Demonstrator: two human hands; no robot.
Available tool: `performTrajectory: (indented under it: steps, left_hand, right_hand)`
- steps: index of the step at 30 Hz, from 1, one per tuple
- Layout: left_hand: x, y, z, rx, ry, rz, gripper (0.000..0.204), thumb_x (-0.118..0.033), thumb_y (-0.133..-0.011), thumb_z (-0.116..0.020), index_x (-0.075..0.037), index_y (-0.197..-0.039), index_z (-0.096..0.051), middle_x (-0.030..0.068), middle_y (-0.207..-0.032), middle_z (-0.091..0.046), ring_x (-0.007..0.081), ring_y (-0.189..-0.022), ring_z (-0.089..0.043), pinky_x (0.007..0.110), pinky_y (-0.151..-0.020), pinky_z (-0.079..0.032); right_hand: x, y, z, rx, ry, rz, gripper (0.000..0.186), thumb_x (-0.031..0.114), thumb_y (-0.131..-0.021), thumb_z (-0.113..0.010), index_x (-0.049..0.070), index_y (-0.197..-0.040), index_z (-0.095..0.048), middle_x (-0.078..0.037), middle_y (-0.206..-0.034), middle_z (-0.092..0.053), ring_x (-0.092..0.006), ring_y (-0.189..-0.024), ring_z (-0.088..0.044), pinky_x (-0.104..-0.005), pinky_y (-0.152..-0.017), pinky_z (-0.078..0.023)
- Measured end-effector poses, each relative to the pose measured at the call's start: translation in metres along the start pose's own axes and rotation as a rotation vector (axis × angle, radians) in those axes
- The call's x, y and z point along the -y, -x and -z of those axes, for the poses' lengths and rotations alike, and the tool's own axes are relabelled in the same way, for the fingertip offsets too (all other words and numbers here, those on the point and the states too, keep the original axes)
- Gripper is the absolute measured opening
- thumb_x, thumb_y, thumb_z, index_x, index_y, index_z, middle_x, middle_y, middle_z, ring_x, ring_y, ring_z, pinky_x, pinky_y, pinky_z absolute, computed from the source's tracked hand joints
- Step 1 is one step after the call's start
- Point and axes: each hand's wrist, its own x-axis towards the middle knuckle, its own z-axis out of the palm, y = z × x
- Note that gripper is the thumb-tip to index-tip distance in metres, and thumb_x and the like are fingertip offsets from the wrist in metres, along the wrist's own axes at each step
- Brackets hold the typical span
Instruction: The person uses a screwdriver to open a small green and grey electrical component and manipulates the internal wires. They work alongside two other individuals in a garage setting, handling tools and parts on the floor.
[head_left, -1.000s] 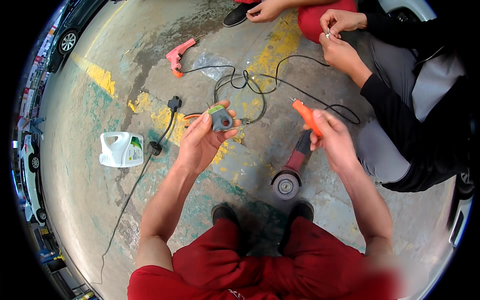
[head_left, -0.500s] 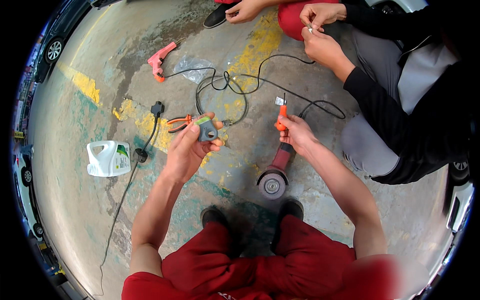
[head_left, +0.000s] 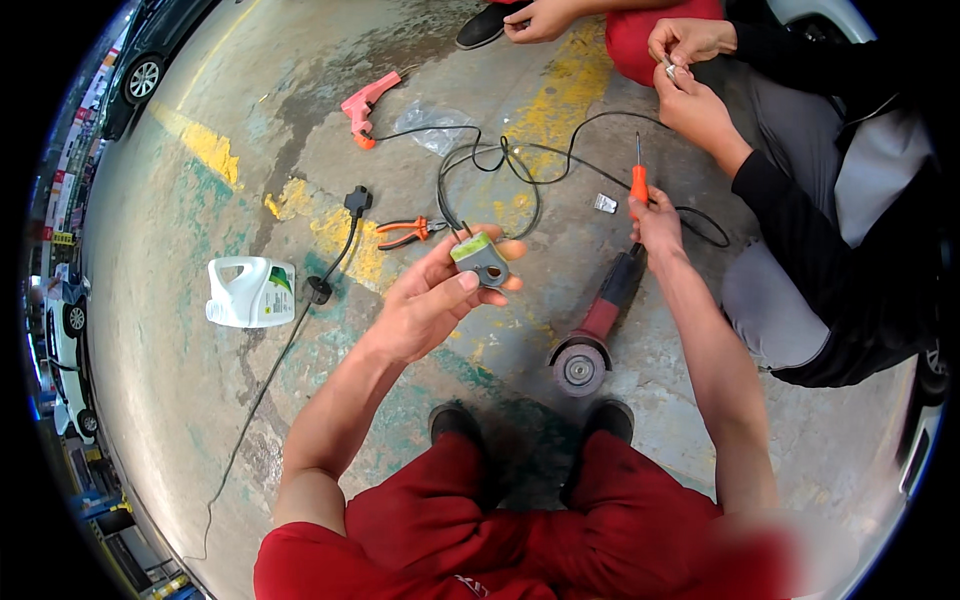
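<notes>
My left hand (head_left: 415,312) grips a grey and green electrical plug (head_left: 482,264) between thumb and fingers, its two metal pins pointing away from me. In my right hand (head_left: 658,228) is a screwdriver (head_left: 639,184) with an orange handle, its thin shaft upright and its tip free. The plug and the screwdriver are well apart. Below my right hand an angle grinder (head_left: 602,316) lies on the floor, its disc toward my feet. Beyond my left hand rest orange-handled pliers (head_left: 404,234); a small silver packet (head_left: 605,203) lies left of the screwdriver.
A coiled black cable (head_left: 538,205) spreads across the floor, near a pink gun-shaped tool (head_left: 362,112) and a clear plastic bag (head_left: 437,128). At left are a white jug (head_left: 228,300) and a black connector (head_left: 357,202). A co-worker's hands (head_left: 695,98) hold something small; another person's hand (head_left: 543,20) shows beyond.
The whole view has shifted, moving the scene rightward. My left hand has tilted the plug, so its pins now show. My right hand has moved the screwdriver farther out and to the right.
</notes>
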Motion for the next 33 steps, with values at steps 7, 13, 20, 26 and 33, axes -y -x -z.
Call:
performTrajectory:
  steps: [7, 13, 20, 26, 33]
  left_hand:
    - [-0.002, 0.0, -0.008, -0.027, -0.046, -0.009, 0.06, -0.015, -0.108, -0.06, -0.001, -0.162, -0.036, 0.0201, -0.158, -0.053, 0.0302, -0.132, -0.064, 0.039, -0.107, -0.053]
    - [0.005, -0.004, -0.006, -0.112, 0.009, -0.03, 0.06, -0.013, -0.111, -0.055, -0.002, -0.165, -0.031, 0.02, -0.162, -0.049, 0.03, -0.138, -0.059, 0.045, -0.115, -0.05]
    - [0.002, -0.004, -0.013, -0.096, -0.024, -0.002, 0.061, -0.012, -0.112, -0.053, -0.002, -0.167, -0.028, 0.0196, -0.163, -0.047, 0.0292, -0.142, -0.056, 0.045, -0.119, -0.047]
    - [0.004, -0.005, -0.014, -0.096, -0.08, 0.006, 0.064, -0.013, -0.112, -0.054, -0.002, -0.168, -0.024, 0.0169, -0.162, -0.047, 0.0279, -0.142, -0.055, 0.044, -0.12, -0.047]
    - [0.004, -0.002, -0.025, -0.066, -0.312, 0.065, 0.07, -0.018, -0.113, -0.057, 0.0, -0.17, -0.02, 0.0142, -0.159, -0.049, 0.0252, -0.146, -0.051, 0.043, -0.121, -0.045]
  right_hand:
    - [0.0, 0.041, -0.016, 0.005, 0.258, 0.425, 0.038, 0.017, -0.104, -0.068, 0.004, -0.139, -0.063, -0.008, -0.104, -0.071, -0.0155, -0.083, -0.064, -0.0348, -0.072, -0.056]
    - [0.1, 0.215, -0.047, 0.369, 0.462, 1.064, 0.037, 0.007, -0.097, -0.07, 0.01, -0.133, -0.07, -0.011, -0.093, -0.065, -0.0301, -0.075, -0.071, -0.0418, -0.064, -0.058]
    - [0.104, 0.22, -0.047, 0.374, 0.466, 1.039, 0.041, 0.008, -0.097, -0.069, 0.014, -0.138, -0.068, -0.008, -0.09, -0.062, -0.0321, -0.069, -0.069, -0.0425, -0.058, -0.056]
    - [0.103, 0.22, -0.044, 0.387, 0.368, 0.954, 0.036, 0.01, -0.098, -0.073, 0.011, -0.134, -0.068, -0.009, -0.099, -0.067, -0.0298, -0.07, -0.071, -0.0425, -0.061, -0.058]
    - [0.105, 0.219, -0.041, 0.378, 0.48, 0.88, 0.041, 0.013, -0.095, -0.078, 0.008, -0.134, -0.064, -0.013, -0.121, -0.065, -0.0317, -0.087, -0.074, -0.0427, -0.07, -0.061]
